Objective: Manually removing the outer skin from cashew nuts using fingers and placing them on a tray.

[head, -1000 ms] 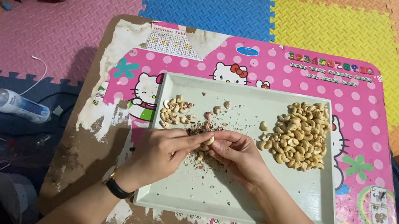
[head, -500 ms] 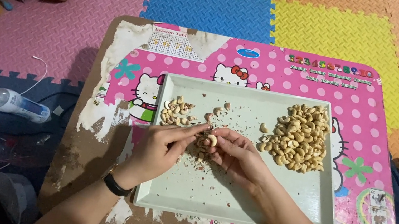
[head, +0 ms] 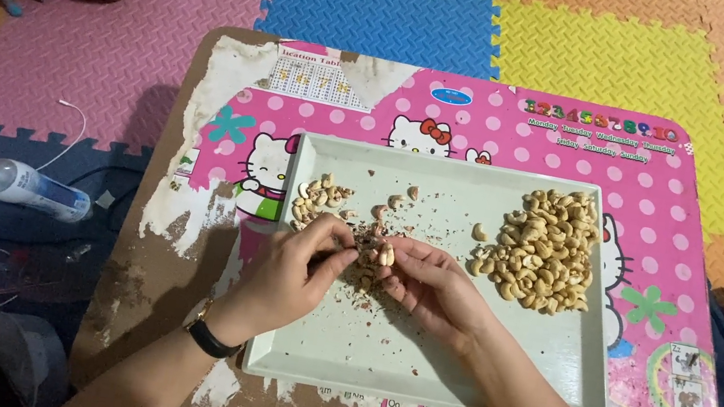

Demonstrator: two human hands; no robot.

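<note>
Both hands met over the pale tray: the right hand pinched a single cashew at its fingertips, while the left hand curled shut beside it, thumb working at the nut's skin. Peeling looked to be midway; finishing would call for a light, careful rub. Brown husk flakes lay beneath, a small cashew cluster to the left, the big cashew heap to the right.

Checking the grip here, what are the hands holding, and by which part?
The right hand pinches one cashew at its lower end; left hand fingers touch beside it.

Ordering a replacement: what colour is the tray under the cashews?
Pale green tray, seen plainly in the head view.
</note>
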